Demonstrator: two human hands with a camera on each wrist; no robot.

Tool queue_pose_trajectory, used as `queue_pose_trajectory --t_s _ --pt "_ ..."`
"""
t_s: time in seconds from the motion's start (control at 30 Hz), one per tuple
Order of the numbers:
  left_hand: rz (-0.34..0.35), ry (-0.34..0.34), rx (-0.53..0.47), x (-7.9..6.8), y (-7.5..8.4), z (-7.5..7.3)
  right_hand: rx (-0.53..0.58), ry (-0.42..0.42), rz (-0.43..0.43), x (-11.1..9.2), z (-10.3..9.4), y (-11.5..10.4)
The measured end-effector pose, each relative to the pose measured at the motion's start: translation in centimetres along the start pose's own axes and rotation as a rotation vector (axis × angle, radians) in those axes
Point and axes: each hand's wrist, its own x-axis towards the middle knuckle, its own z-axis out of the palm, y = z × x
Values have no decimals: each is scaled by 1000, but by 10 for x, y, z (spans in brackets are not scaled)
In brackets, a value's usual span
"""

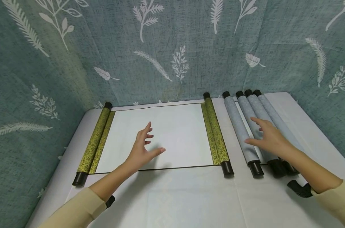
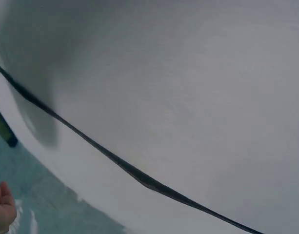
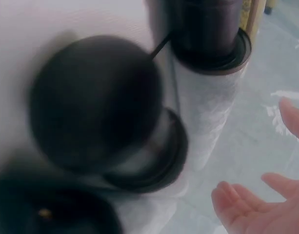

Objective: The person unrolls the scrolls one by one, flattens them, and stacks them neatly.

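A white paper scroll (image 1: 178,136) lies spread on the table, with yellow-green patterned rolls at its left (image 1: 96,139) and right (image 1: 216,129) ends. Over its lower middle hovers my left hand (image 1: 142,152), thumb apart from the fingers, holding nothing. My right hand (image 1: 272,137) is above a group of grey-blue rolled scrolls (image 1: 238,126), its fingers spread and nothing between them. Large black end knobs (image 3: 95,107) of the scrolls fill much of the right wrist view, with fingertips (image 3: 227,195) at lower right. The left wrist view shows paper with a dark edge line (image 2: 134,173).
A white cloth (image 1: 189,196) covers the table. Green leaf-print fabric (image 1: 178,41) rises behind it and along both sides. Black pieces show beside the right sleeve (image 1: 332,196) and the left cuff (image 1: 95,202).
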Motion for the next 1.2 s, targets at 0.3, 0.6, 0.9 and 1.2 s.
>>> queue_pose_trajectory --t_s 0.3,0.6,0.9,1.2 --pt "4 -68 -60 0 13 34 -17 -34 34 -4 2 18" --pt "-28 -155 -102 8 54 50 -27 -76 63 -3 6 24" --pt "1 -173 -130 25 43 76 -27 -118 81 -2 9 28" --pt "23 -207 -164 39 52 101 35 -130 61 -4 10 32"
